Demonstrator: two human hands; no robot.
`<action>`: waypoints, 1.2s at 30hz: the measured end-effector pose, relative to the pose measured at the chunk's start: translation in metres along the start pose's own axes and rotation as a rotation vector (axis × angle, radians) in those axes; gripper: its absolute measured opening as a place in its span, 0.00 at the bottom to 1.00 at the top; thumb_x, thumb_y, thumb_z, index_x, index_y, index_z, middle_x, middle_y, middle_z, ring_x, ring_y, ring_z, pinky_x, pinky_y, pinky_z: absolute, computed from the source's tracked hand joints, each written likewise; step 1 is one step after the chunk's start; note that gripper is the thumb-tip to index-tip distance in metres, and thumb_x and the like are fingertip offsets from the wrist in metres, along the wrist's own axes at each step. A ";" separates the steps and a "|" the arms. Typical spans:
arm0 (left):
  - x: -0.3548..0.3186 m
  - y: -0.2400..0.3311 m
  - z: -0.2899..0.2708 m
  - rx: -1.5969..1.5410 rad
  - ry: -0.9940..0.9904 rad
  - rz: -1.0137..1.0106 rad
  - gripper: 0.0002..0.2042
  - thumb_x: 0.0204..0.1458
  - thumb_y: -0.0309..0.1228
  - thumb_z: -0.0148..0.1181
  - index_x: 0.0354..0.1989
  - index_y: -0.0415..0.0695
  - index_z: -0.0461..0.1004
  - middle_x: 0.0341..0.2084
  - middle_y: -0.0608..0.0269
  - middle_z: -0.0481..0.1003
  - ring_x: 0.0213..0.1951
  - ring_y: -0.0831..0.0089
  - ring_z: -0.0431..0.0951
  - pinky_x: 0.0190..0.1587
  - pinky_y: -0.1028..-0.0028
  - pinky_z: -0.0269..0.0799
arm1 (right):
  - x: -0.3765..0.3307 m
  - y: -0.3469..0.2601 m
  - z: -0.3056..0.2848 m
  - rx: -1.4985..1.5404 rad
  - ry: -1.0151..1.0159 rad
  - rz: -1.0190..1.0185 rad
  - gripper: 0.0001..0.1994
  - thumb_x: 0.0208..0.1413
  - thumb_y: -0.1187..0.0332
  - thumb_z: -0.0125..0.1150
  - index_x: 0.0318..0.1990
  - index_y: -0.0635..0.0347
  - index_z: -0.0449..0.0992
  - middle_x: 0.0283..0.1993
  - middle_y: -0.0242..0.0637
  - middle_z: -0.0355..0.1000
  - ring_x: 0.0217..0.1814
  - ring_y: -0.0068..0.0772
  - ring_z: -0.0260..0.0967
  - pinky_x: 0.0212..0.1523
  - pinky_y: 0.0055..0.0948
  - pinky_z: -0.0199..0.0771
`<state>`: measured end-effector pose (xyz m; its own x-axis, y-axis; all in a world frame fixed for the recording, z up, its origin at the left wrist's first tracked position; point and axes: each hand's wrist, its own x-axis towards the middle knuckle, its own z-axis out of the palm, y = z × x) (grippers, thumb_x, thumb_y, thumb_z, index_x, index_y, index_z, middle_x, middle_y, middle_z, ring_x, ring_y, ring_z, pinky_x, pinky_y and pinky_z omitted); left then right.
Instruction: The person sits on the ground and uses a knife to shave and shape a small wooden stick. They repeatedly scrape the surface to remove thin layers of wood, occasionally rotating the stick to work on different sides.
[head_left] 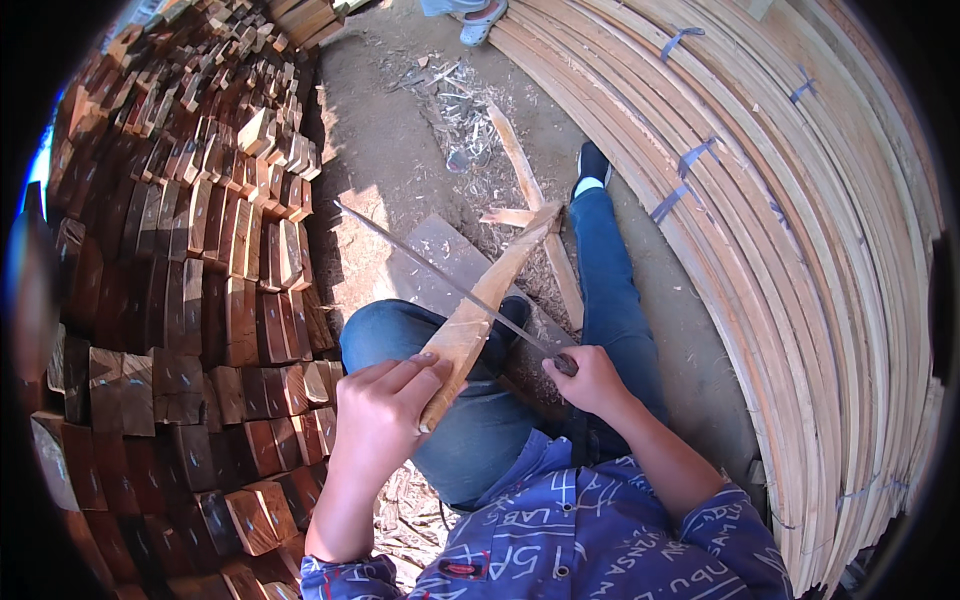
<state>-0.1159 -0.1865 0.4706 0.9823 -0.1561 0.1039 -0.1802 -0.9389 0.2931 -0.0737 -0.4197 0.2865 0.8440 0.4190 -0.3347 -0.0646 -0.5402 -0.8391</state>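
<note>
My left hand (388, 400) is closed round the near end of a pale, tapered piece of wood (462, 342), which slants away over my bent leg. In my right hand (592, 382) is the dark handle of a long knife (425, 264) with a thin, straight blade. The blade crosses over the wood and points to the far left; whether it touches the wood I cannot tell. Beyond the wood's far tip, a longer strip of wood (518, 160) and a crossing short piece lie on the ground among shavings.
Stacked dark wood blocks (190, 340) rise along my left. Long pale boards (720, 200), bound with blue straps (690, 158), run along my right. A flat grey board (425, 262) lies before me. Another person's foot in a light clog (483, 24) shows at the top.
</note>
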 end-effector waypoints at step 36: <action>0.041 -0.013 -0.022 -0.056 0.023 -0.109 0.08 0.43 0.35 0.71 0.28 0.45 0.82 0.20 0.60 0.78 0.23 0.60 0.80 0.28 0.67 0.75 | 0.037 -0.025 0.016 0.037 0.200 -0.142 0.14 0.52 0.61 0.65 0.28 0.67 0.77 0.22 0.52 0.72 0.28 0.56 0.74 0.29 0.44 0.71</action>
<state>-0.0748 -0.1740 0.4919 0.9949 -0.0462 0.0899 -0.0754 -0.9314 0.3562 -0.0491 -0.3788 0.2880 0.9344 0.3341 -0.1237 0.0459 -0.4571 -0.8882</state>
